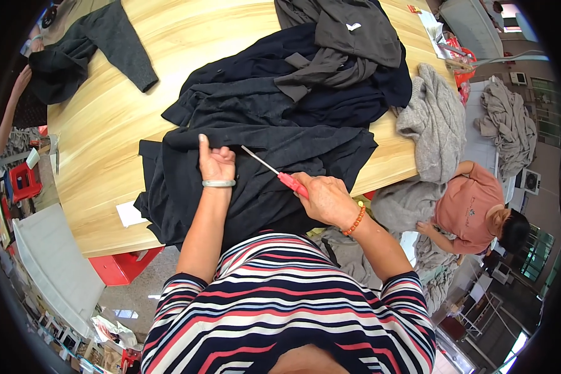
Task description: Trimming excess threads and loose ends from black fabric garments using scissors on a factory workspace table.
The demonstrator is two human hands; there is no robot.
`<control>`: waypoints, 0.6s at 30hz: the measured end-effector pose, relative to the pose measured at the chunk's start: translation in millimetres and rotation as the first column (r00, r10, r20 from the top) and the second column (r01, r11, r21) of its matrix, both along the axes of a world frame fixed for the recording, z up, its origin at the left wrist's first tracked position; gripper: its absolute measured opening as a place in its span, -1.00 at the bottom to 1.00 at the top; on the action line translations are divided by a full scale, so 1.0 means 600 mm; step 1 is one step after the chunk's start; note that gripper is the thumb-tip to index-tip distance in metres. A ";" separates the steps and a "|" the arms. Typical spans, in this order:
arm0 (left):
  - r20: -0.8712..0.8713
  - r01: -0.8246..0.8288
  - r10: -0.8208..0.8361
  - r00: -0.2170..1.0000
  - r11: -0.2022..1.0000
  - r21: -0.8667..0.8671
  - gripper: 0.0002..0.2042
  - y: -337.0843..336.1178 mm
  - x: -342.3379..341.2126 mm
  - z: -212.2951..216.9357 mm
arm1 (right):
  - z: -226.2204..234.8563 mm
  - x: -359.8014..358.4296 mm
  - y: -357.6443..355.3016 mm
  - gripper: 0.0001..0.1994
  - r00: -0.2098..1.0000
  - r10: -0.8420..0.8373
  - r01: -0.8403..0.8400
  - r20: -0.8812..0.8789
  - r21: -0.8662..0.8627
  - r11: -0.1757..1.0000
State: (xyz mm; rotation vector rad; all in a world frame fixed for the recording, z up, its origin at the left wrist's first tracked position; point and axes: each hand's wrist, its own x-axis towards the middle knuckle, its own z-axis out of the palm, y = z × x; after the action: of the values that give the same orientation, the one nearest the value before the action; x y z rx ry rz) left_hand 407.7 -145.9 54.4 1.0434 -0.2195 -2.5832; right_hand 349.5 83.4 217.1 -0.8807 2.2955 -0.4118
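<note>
A dark navy garment [274, 149] lies spread on the wooden table [106, 137]. My left hand [215, 163] rests on this garment near its front edge, index finger stretched out and the other fingers curled on the cloth. A pale bangle circles that wrist. My right hand [325, 198] grips the red handle of a thin metal-tipped tool [274, 170]. The tool's shaft points up and left toward my left hand, just above the cloth. A bead bracelet sits on my right wrist.
More dark and grey garments [343, 37] are piled at the table's far side, and a grey knit [436, 118] hangs over the right edge. A person in a pink top [470, 206] crouches at the right. Another person's arm [9, 112] holds dark clothing at the far left. Red crates [121, 265] stand under the table.
</note>
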 end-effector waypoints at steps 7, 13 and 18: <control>0.100 0.005 0.021 0.995 0.969 -0.246 -0.88 -0.020 0.001 0.026 | 0.011 0.004 -0.018 -0.78 1.000 0.001 -0.001 0.000 -0.096 0.995; 0.152 0.086 -0.026 0.988 0.910 -0.406 -0.84 -0.025 0.014 0.026 | 0.019 0.006 -0.040 -0.80 0.996 0.086 -0.086 0.001 -0.058 0.995; 0.109 0.101 -0.059 0.992 0.898 -0.429 -0.85 -0.027 0.026 0.026 | 0.029 0.005 -0.032 -0.79 0.998 0.070 -0.070 -0.002 -0.049 0.996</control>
State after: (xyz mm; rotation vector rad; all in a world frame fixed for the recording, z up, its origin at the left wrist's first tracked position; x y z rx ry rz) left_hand 423.5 -161.9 70.2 0.9982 -0.8373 -2.3890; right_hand 352.7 64.1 234.4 -0.9819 2.2566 -0.4386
